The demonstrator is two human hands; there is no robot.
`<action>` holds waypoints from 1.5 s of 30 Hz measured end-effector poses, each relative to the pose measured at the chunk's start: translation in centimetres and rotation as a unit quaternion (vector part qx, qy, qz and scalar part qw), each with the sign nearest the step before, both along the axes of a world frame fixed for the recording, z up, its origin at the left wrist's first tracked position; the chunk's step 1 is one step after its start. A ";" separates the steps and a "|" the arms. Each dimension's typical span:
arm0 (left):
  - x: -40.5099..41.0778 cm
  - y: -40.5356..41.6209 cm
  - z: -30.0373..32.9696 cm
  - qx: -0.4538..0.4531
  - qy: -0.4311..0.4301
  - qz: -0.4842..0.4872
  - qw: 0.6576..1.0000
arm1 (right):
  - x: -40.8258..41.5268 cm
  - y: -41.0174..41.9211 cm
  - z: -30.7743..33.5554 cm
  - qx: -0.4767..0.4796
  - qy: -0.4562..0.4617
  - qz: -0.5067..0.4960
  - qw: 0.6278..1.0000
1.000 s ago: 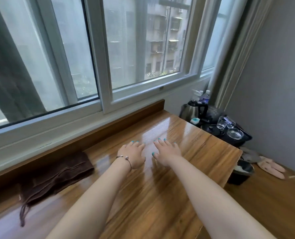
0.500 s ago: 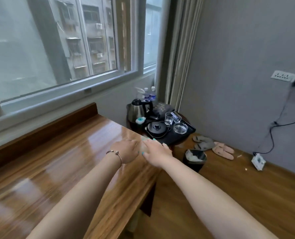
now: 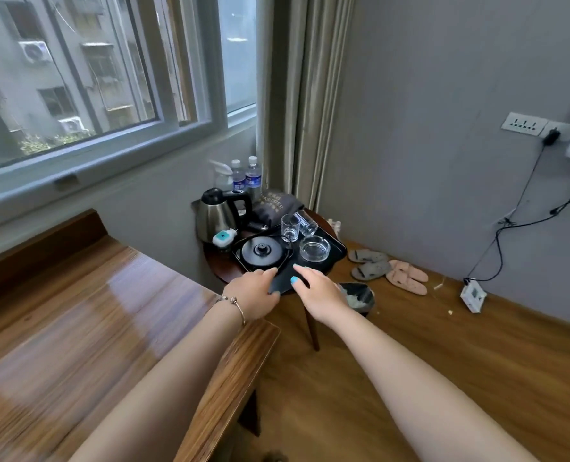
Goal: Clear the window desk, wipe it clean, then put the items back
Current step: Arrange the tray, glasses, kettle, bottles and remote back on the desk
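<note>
Just two hands [image 3: 255, 291] [image 3: 317, 291] at one black tray [image 3: 335, 253], two glasses [image 3: 290, 226] [image 3: 307, 221] aboard.

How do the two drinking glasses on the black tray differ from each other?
The nearer glass stands upright, mouth up; the farther glass lies tipped on its side, leaning behind it. The nearer glass stands closer to the kettle base. Both are clear, empty-looking tumblers on the black tray.
</note>
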State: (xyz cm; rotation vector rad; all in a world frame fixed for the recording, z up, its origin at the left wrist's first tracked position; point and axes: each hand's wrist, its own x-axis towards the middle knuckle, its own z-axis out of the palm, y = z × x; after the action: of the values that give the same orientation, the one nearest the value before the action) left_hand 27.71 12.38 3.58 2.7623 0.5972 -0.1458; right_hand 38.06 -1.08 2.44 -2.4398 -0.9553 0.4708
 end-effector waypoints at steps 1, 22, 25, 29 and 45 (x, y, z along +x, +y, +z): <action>1.4 0.7 -0.4 -0.003 -0.001 0.002 1.000 | 1.3 0.3 -0.2 0.003 0.001 -0.004 1.000; 22.3 6.7 -6.7 -0.181 -0.076 0.061 0.979 | 25.3 6.0 -4.0 0.119 0.261 -0.078 0.955; 24.6 6.9 -7.7 -0.184 -0.113 0.107 0.970 | 29.1 7.1 -4.7 0.104 0.257 -0.033 0.960; 26.8 7.2 -9.6 -0.174 -0.156 0.193 0.953 | 33.5 8.6 -6.2 0.095 0.268 0.009 0.959; 21.5 9.4 -19.5 -0.131 -0.082 0.418 0.895 | 44.2 11.0 -17.0 -0.056 0.274 0.103 0.954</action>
State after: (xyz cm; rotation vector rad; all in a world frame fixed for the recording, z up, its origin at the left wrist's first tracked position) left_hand 49.22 21.74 -15.93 2.0149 1.5108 0.1873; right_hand 82.27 9.92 -14.57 -2.1184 -0.9501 1.2286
